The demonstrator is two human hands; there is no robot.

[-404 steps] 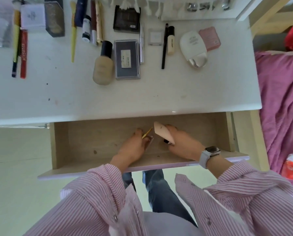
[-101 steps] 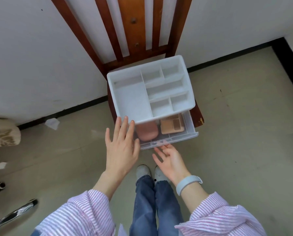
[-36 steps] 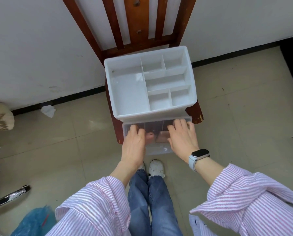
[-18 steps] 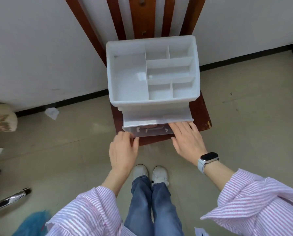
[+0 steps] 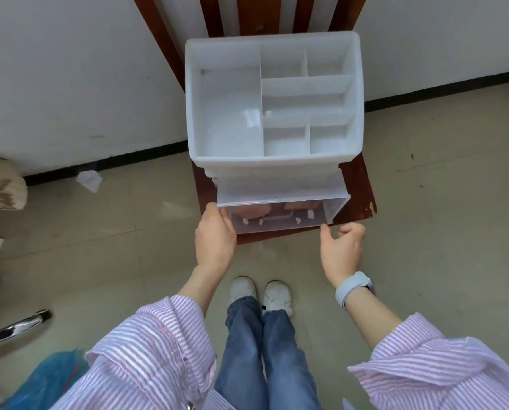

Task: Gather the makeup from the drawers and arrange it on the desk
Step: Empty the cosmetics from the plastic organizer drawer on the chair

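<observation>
A white plastic organizer [image 5: 226, 113] with bare top compartments stands on a wooden chair seat [image 5: 356, 199]. Its clear bottom drawer [image 5: 321, 216] sticks out a little at the front. Through the plastic I see a rounded pink compact [image 5: 251, 211] and another pinkish item [image 5: 302, 206], both partly hidden. My left hand [image 5: 215, 239] grips the drawer's left front corner. My right hand [image 5: 340, 247] hovers at the right front corner with loosely curled fingers; one fingertip just reaches the lower corner, and it holds nothing.
The chair's back slats [image 5: 303, 13] rise against a white wall. Crumpled tissues [image 5: 89, 180] lie on the tiled floor at left, near a cushion [image 5: 2, 184]. A chrome bar [image 5: 13, 328] and a blue bag [image 5: 52, 377] are at lower left. My feet [image 5: 260, 292] stand before the chair.
The bottom drawer now stands slightly further out, showing the pink items. My left hand moved up onto its left corner. My right hand came off the front and curled.
</observation>
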